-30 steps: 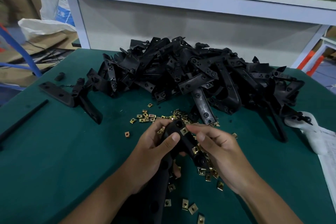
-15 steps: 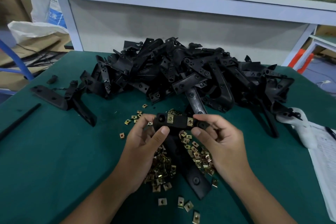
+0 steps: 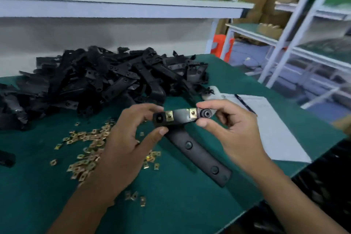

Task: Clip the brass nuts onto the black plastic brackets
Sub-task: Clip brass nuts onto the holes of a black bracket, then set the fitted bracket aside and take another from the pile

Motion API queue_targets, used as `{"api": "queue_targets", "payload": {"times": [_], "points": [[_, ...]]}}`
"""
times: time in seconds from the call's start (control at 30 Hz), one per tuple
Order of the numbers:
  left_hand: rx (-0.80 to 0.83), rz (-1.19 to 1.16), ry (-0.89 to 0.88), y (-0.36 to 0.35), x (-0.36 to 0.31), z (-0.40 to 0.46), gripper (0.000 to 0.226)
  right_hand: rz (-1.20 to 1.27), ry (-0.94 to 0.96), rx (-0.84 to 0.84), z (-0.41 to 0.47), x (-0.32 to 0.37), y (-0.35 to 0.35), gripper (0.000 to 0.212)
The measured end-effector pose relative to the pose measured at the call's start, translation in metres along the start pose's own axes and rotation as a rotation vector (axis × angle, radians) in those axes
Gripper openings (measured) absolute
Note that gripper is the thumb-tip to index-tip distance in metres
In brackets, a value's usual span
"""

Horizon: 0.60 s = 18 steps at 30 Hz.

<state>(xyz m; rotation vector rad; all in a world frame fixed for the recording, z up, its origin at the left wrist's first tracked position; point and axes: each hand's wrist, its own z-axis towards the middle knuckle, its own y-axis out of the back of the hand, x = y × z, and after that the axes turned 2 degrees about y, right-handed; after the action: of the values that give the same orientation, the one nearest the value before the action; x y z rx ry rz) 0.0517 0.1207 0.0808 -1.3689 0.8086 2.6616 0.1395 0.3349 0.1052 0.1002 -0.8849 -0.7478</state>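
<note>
Black plastic bracket (image 3: pixel 180 118) with two brass nuts (image 3: pixel 169 115) clipped on is up off the green tabletop (image 3: pixel 190 205): your left hand (image 3: pixel 121 146) pinches its left end, your right hand (image 3: pixel 233 129) pinches the right. Loose nuts (image 3: pixel 85 150) lie lower left, bracket pile (image 3: pixel 106 80) sits behind.

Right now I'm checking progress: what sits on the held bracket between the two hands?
In the head view, two brass nuts are clipped on the bracket between the left hand and right hand.
</note>
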Motion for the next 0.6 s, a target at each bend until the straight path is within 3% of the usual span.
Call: {"api": "queue_targets", "payload": {"times": [0.1, 0.2, 0.4, 0.5, 0.6], "points": [[0.135, 0.072, -0.183, -0.045, -0.033, 0.015, 0.018, -0.109, -0.043, -0.085, -0.033, -0.003, 0.067, 0.025], [0.192, 0.001, -0.284, -0.101, -0.067, 0.021, 0.010, -0.189, -0.113, -0.192, -0.070, 0.000, 0.129, 0.025], [0.324, -0.134, -0.431, -0.204, -0.122, 0.012, 0.017, -0.365, -0.237, -0.340, -0.140, 0.018, 0.220, 0.025], [0.362, -0.128, -0.479, -0.239, -0.136, 0.004, 0.031, -0.463, -0.275, -0.369, -0.167, 0.022, 0.248, 0.023], [0.425, -0.112, -0.499, -0.264, -0.144, -0.003, 0.031, -0.530, -0.304, -0.400, -0.185, 0.028, 0.263, 0.023]]}}
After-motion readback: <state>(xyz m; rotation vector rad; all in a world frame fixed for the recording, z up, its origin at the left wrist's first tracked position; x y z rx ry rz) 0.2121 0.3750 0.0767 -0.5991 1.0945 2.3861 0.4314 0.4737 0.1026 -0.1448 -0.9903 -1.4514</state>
